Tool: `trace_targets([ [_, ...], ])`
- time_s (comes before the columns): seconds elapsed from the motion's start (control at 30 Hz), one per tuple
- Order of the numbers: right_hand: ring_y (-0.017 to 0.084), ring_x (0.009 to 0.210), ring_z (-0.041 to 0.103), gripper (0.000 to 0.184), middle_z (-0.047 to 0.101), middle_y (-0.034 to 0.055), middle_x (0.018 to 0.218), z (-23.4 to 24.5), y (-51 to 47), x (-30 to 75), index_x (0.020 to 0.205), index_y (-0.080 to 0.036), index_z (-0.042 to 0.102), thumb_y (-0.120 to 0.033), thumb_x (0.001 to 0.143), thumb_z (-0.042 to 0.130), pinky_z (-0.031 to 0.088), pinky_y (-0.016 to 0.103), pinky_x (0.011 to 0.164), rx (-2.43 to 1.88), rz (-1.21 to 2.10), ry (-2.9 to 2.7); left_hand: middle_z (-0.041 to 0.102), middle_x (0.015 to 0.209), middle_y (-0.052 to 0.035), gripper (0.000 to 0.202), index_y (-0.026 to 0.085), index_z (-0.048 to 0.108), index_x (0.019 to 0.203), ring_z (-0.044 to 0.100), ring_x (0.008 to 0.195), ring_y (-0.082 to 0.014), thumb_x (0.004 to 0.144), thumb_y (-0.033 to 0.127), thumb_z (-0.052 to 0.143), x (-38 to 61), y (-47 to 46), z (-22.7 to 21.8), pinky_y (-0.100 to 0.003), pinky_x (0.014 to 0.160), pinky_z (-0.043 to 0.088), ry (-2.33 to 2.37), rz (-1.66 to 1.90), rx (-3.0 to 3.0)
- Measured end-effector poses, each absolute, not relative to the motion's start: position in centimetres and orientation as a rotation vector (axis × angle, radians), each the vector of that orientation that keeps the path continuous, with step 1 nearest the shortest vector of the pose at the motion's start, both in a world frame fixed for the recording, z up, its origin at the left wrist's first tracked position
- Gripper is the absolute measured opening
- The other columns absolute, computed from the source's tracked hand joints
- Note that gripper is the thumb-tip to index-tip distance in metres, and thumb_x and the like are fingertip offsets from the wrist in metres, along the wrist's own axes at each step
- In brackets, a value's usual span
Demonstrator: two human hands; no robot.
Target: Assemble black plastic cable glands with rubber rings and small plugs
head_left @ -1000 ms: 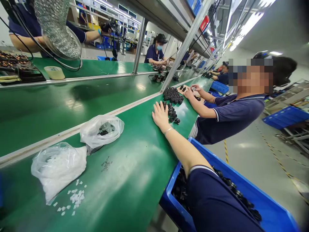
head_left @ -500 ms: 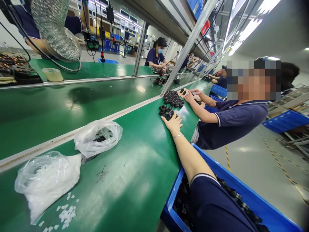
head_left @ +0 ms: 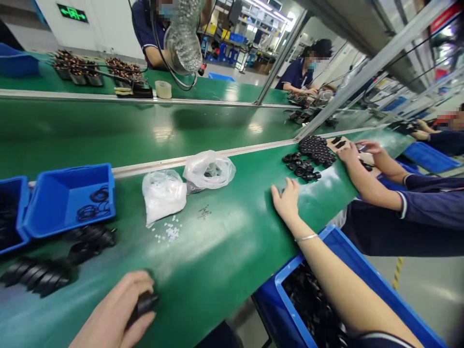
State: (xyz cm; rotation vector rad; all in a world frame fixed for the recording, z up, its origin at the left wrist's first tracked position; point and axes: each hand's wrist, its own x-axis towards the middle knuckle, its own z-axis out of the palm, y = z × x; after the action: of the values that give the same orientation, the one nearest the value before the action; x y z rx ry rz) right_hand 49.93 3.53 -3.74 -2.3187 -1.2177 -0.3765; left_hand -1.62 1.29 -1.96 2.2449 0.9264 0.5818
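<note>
My left hand is closed around a black round plastic part low over the green bench. My right hand is stretched out, fingers apart and holding nothing, just short of a loose group of black round parts. Behind that group, more of the same parts stand in a tight cluster. To the left, black parts lie in a stacked row, with several others behind them.
Two clear bags, one of white pieces, one of small dark pieces, stand mid-bench. White chips and tiny rings lie nearby. Blue bins sit left; a blue crate of black parts is below my right arm. A co-worker's hands work at right.
The view has swung left, bringing my left hand with its black part and the blue bins into sight. My right hand has drawn back from the loose black parts.
</note>
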Motion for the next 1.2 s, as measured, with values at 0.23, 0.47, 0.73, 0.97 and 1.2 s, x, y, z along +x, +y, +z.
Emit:
trace_targets([
  [0.23,0.017,0.091,0.060,0.017,0.061,0.0081,0.101,0.0,1.4,31.8,0.102,-0.020,0.061,-0.030,0.091,0.052,0.053,0.034,0.081,-1.591,0.359,-1.824,0.062,0.101,-0.0059,0.025,0.022,0.059,0.098,0.054,0.055,-0.0099,0.093,0.041,0.043,-1.8,2.3,0.4,-0.025,0.054,0.046,0.899,0.474,1.446],
  [0.47,0.014,0.081,0.060,0.016,0.063,0.0034,0.083,-0.6,4.3,23.3,0.092,-0.019,0.066,-0.025,0.093,0.052,0.050,0.027,0.077,-1.508,0.383,-1.945,0.064,0.084,-0.0033,0.038,0.016,0.059,0.090,0.032,0.039,-0.0018,0.096,0.046,0.036,-1.9,1.7,2.4,-0.020,0.043,0.026,0.829,0.433,0.979],
  [0.73,0.015,0.075,0.056,0.012,0.058,0.0026,0.079,-1.2,4.2,22.8,0.084,-0.018,0.062,-0.023,0.091,0.054,0.047,0.027,0.070,-1.548,0.311,-1.975,0.070,0.080,-0.0114,0.045,0.011,0.060,0.094,0.035,0.034,-0.0025,0.096,0.047,0.033,-2.2,2.3,2.0,-0.020,0.039,0.027,0.743,0.480,0.647],
  [0.97,0.014,0.068,0.053,0.010,0.057,0.0011,0.076,-1.7,3.5,23.0,0.081,-0.020,0.062,-0.025,0.088,0.057,0.045,0.026,0.065,-1.596,0.401,-1.832,0.073,0.088,-0.0227,0.047,0.009,0.060,0.095,0.035,0.028,-0.0013,0.095,0.048,0.033,-2.5,2.6,1.2,-0.019,0.033,0.024,0.710,0.453,0.549],
  [1.2,0.013,0.066,0.051,0.009,0.058,0.0011,0.078,-1.5,3.2,22.7,0.081,-0.020,0.063,-0.024,0.087,0.058,0.044,0.027,0.064,-1.621,0.385,-1.780,0.073,0.085,-0.0207,0.049,0.009,0.061,0.091,0.040,0.029,-0.0031,0.095,0.049,0.034,-2.5,2.6,1.3,-0.019,0.034,0.026,0.723,0.448,0.540],
])
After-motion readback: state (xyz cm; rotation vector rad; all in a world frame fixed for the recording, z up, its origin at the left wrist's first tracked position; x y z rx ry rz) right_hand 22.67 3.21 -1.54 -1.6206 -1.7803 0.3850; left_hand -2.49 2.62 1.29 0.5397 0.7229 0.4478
